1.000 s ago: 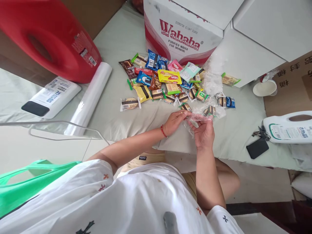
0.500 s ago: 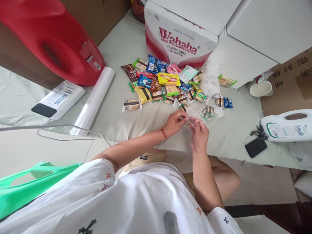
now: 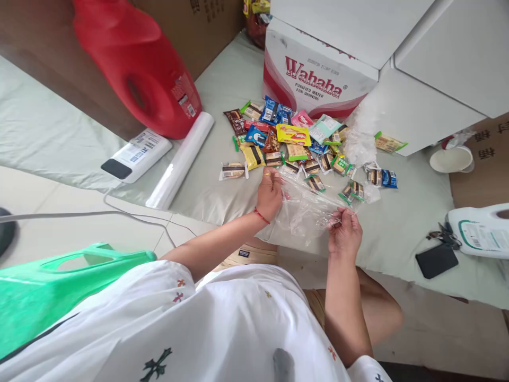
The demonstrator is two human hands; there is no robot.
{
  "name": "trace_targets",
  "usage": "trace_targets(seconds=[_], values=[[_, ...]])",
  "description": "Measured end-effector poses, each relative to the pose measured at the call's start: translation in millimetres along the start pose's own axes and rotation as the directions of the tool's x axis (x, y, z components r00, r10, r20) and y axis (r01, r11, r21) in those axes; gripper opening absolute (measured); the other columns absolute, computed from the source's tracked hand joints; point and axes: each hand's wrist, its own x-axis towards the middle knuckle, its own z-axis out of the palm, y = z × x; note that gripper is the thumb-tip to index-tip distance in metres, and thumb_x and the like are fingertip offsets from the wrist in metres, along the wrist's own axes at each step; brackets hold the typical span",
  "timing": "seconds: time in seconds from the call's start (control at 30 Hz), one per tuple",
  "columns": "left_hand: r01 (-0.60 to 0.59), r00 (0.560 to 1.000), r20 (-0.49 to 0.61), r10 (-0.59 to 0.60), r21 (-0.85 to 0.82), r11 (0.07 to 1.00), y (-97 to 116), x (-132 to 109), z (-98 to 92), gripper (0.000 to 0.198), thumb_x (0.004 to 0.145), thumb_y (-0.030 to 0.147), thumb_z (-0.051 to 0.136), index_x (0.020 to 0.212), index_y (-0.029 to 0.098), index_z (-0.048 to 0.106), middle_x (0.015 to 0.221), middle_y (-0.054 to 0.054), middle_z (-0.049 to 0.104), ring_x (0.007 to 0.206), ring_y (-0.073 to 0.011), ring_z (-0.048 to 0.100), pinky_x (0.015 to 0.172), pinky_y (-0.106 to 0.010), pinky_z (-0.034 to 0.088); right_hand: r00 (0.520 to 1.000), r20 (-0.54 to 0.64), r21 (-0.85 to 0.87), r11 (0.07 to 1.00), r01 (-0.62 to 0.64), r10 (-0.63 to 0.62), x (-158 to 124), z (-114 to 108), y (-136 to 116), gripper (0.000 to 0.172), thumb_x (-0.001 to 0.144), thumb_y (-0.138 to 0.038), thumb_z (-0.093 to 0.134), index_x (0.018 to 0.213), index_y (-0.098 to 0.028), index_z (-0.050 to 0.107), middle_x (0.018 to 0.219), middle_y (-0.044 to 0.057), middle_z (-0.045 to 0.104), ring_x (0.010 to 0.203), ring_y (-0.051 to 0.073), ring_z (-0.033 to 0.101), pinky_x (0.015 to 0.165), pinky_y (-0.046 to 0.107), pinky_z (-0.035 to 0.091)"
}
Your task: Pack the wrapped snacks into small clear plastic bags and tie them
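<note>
A clear plastic bag [image 3: 304, 209] is stretched sideways between my two hands, low over the cloth. My left hand [image 3: 270, 193], with a red string at the wrist, pinches its left edge. The right edge is gripped by the closed fingers of my right hand [image 3: 345, 227]. Just beyond lies a pile of wrapped snacks, with a yellow packet [image 3: 293, 135] on top and a blue packet [image 3: 271, 110] behind it. Several small green-edged packets [image 3: 316, 183] lie close to the bag. More crumpled clear plastic [image 3: 360, 140] sits right of the pile.
Behind the pile stands a Wahaha carton [image 3: 314, 79]. A red jug [image 3: 159, 79], a plastic roll [image 3: 181, 162] and a white device [image 3: 137, 156] are at left. To the right are a paper cup [image 3: 451, 159], a black case [image 3: 436, 260] and a white bottle [image 3: 481, 231].
My hands have moved apart, spreading the clear bag that was bunched between them. The view has shifted, so the surroundings appear farther right.
</note>
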Motion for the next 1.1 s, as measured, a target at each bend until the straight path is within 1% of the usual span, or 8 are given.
trace_targets(seconds=[0.23,0.37,0.5,0.63,0.77,0.9,0.97,1.1], values=[[-0.173,0.983,-0.003,0.184,0.317,0.932,9.5,10.4,-51.1,0.034,0.097,0.058,0.061,0.101,0.025,0.051,0.060,0.006,0.051,0.052,-0.0134,0.050,0.060,-0.029,0.036,0.992,0.107,-0.179,0.983,-0.043,0.063,16.0,-14.3,-4.0,0.045,0.072,-0.058,0.083,0.088,-0.019,0.069,0.056,-0.009,0.051,0.040,0.005,0.036,0.036,0.020,0.024],[0.031,0.999,-0.001,-0.032,0.306,0.951,15.9,-5.6,-70.7,0.042,0.086,0.050,0.075,0.106,0.025,0.047,0.054,0.013,0.045,0.039,-0.0095,0.040,0.047,-0.025,0.029,0.977,0.149,-0.343,0.935,-0.091,0.149,13.4,-25.8,0.3,0.046,0.069,-0.059,0.083,0.085,-0.019,0.070,0.054,-0.008,0.052,0.039,0.007,0.037,0.035,0.022,0.022],[0.218,0.945,0.179,-0.272,0.274,0.937,19.7,-32.3,-79.3,0.063,0.070,0.037,0.087,0.120,0.024,0.051,0.071,0.010,0.064,0.039,-0.0057,0.042,0.041,-0.021,0.028,0.948,0.213,-0.529,0.844,-0.091,0.236,8.3,-53.5,7.7,0.046,0.072,-0.063,0.078,0.088,-0.020,0.070,0.057,-0.007,0.053,0.043,0.010,0.041,0.039,0.024,0.027],[0.150,0.897,0.376,-0.230,0.231,0.961,23.0,-47.9,-83.1,0.084,0.077,0.027,0.076,0.153,0.025,0.042,0.111,-0.005,0.078,0.046,-0.0020,0.042,0.047,-0.019,0.033,0.975,0.210,-0.705,0.680,0.204,-0.075,16.1,-74.4,-12.4,0.045,0.079,-0.059,0.074,0.102,-0.021,0.074,0.078,0.002,0.067,0.065,0.016,0.057,0.058,0.030,0.046],[0.071,0.813,0.551,-0.188,0.228,0.971,32.9,-54.8,-79.0,0.096,0.083,0.023,0.070,0.167,0.028,0.024,0.134,-0.013,0.073,0.054,-0.0022,0.043,0.053,-0.019,0.036,0.768,0.542,-0.608,0.470,0.639,-0.342,23.4,-45.4,-42.8,0.036,0.091,-0.051,0.067,0.116,-0.026,0.074,0.119,0.010,0.071,0.110,0.026,0.062,0.099,0.044,0.050],[0.071,0.794,0.579,-0.185,0.214,0.974,39.3,-55.8,-71.4,0.096,0.086,0.027,0.070,0.168,0.030,0.020,0.141,-0.017,0.068,0.049,-0.0007,0.035,0.050,-0.020,0.033,0.563,0.826,-0.463,0.592,0.660,0.019,32.8,4.9,-38.6,0.051,0.084,-0.055,0.074,0.124,-0.024,0.070,0.116,0.009,0.074,0.111,0.028,0.064,0.099,0.045,0.053],[0.085,0.827,0.523,-0.205,0.245,0.966,35.3,-49.9,-71.9,0.097,0.084,0.032,0.074,0.167,0.028,0.023,0.137,-0.015,0.070,0.049,-0.0007,0.036,0.049,-0.020,0.033,0.549,0.813,-0.509,0.697,0.504,0.197,42.5,22.4,-26.3,0.046,0.083,-0.058,0.071,0.111,-0.021,0.072,0.092,0.005,0.074,0.085,0.023,0.067,0.078,0.037,0.057],[0.099,0.907,0.314,-0.281,0.490,0.866,20.1,-28.1,-85.5,0.055,0.078,0.042,0.075,0.125,0.016,0.066,0.098,-0.006,0.075,0.058,-0.0078,0.051,0.055,-0.022,0.041,0.669,0.714,-0.582,0.707,0.403,0.206,66.5,41.7,-8.1,0.034,0.088,-0.053,0.061,0.094,-0.021,0.068,0.066,-0.001,0.064,0.057,0.017,0.059,0.057,0.028,0.049]])
